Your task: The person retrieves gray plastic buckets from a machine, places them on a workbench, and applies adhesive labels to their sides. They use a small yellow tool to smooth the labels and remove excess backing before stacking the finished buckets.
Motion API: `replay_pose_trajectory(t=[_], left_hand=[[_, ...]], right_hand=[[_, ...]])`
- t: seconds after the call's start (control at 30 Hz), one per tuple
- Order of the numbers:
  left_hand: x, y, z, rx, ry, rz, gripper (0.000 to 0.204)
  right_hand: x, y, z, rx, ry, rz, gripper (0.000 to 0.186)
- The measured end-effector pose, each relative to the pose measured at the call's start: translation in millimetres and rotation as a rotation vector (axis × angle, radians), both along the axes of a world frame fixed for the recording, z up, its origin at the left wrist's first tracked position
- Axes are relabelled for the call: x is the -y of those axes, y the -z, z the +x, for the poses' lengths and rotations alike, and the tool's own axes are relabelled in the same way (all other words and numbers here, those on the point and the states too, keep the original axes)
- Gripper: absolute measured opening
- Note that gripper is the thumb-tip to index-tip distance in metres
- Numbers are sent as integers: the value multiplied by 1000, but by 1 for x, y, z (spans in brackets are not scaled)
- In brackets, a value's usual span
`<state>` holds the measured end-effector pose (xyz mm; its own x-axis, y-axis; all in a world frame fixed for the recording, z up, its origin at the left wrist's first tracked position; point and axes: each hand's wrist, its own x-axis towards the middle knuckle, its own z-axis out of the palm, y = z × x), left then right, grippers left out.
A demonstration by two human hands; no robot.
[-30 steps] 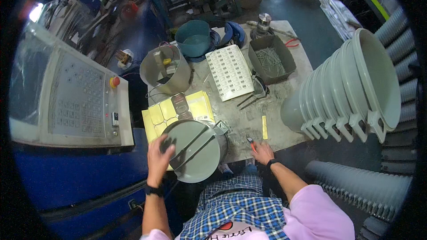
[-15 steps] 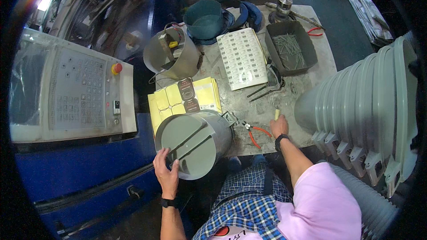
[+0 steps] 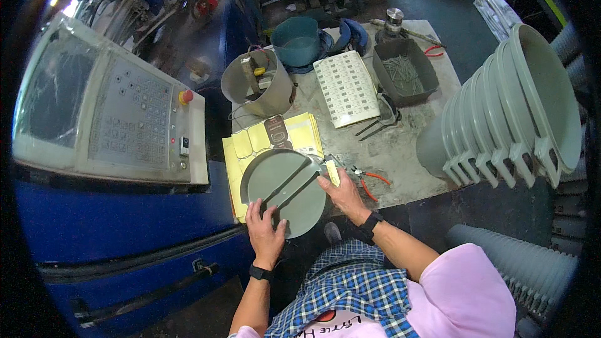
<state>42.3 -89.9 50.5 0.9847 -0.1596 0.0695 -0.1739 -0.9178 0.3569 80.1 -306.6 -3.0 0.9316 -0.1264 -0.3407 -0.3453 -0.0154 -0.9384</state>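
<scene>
A grey plastic bucket (image 3: 275, 178) lies tipped over the yellow sheets, its round end with two dark straight bars turned up toward me. My left hand (image 3: 265, 231) rests on the near edge of that end, fingers spread. At the bucket's right edge, my right hand (image 3: 344, 195) is closed round a small pale-yellow piece (image 3: 332, 173), its kind too small to tell. The piece is beside or touching the bucket's edge; I cannot tell which. Pliers with red handles (image 3: 374, 181) lie on the table just right of that hand.
Stacked grey buckets (image 3: 494, 112) stand at the right. On the table (image 3: 407, 144) are yellow printed sheets (image 3: 235, 150), a label sheet (image 3: 346, 87), a bin of thin rods (image 3: 404, 72), a tool bucket (image 3: 256, 81) and a teal tub (image 3: 295, 42). A machine control panel (image 3: 131, 112) is at left.
My right hand has moved left from the tabletop to the bucket's right edge, with the yellow piece in it. The bucket's round end has turned more toward me. My left hand has shifted along its edge.
</scene>
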Motion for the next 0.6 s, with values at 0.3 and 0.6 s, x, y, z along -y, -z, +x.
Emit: replay_pose_trajectory(t=[0.3,0.6], left_hand=[[-38,-24,-19,156,-48,-355,31],[-79,13,62,-729,-128,-1590,53]], right_hand=[[27,-6,-19,77,61,-527,31],[99,-114,-53,375,20,-190,27]])
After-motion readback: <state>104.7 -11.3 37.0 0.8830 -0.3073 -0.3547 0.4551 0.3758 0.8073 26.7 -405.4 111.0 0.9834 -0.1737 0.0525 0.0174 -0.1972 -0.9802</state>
